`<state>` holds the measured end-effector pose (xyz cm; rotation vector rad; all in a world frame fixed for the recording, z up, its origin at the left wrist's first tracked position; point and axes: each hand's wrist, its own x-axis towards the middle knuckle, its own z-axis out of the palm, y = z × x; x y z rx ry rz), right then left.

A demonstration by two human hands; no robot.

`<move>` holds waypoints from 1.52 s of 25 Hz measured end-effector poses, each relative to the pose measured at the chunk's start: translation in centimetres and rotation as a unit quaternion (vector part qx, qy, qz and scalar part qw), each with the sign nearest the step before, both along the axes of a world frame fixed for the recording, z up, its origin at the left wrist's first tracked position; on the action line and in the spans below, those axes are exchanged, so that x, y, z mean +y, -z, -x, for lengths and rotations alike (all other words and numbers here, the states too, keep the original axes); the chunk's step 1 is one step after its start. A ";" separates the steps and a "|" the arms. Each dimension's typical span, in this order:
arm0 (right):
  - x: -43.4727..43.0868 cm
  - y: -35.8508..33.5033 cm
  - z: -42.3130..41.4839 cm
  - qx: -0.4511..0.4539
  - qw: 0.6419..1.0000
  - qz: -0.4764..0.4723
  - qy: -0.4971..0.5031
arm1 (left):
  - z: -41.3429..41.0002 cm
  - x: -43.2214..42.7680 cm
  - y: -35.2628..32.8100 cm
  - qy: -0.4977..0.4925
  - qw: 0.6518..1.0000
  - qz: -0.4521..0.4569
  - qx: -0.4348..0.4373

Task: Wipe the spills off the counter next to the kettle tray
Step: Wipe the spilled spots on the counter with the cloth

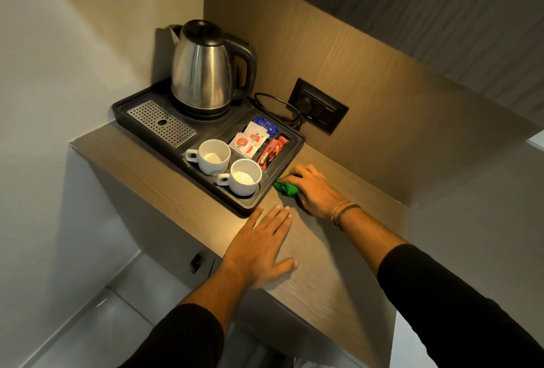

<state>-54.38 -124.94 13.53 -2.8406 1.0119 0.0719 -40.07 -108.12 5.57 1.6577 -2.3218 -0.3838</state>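
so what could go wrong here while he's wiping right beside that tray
1. The right hand presses the green cloth right against the black tray; a hard stroke could shove the tray and rattle the two white cups.
2. Wiping farther back could snag the kettle cord looped on the counter near the wall socket.
3. The left hand lies flat on the counter, perhaps covering a patch that needs wiping.

The worktop (323,255) is pale wood grain. The tray (132,102) is black, with a silver perforated grille (161,123). The kettle (201,73) is brushed steel with a black lid and handle. Two cups (213,157) are white. Sachets (250,140) are white with red marks; packets (272,152) are red. The cloth (285,188) is green. Sleeves (459,303) are black.
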 end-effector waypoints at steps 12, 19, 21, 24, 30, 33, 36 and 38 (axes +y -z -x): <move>0.0 -2.7 -2.5 0.143 0.968 0.045 -0.203 | 0.1 -0.2 0.4 -0.012 0.999 0.030 0.020; -1.3 -2.7 -0.7 0.154 0.973 0.057 -0.163 | 0.1 -0.1 0.5 -0.006 1.000 0.014 0.003; -1.5 -2.3 1.0 0.111 0.987 0.048 -0.108 | 0.0 -0.1 0.5 -0.002 1.000 0.009 0.001; 1.1 0.0 5.1 0.016 0.999 0.018 -0.023 | 0.0 -0.1 0.5 -0.002 1.000 0.010 -0.001; 3.6 2.2 10.2 -0.030 0.994 -0.020 0.105 | 0.0 0.0 0.5 -0.002 1.000 0.016 -0.004; 6.7 3.1 8.9 -0.062 0.983 -0.031 0.172 | 0.1 -0.1 0.6 -0.005 1.000 0.018 -0.002; 12.8 4.1 9.8 -0.058 0.992 -0.022 0.107 | 0.1 -0.1 0.3 0.010 1.000 0.015 -0.003; 14.2 3.2 11.4 -0.057 0.987 -0.025 0.150 | 0.1 -0.3 0.0 0.034 0.999 0.005 -0.015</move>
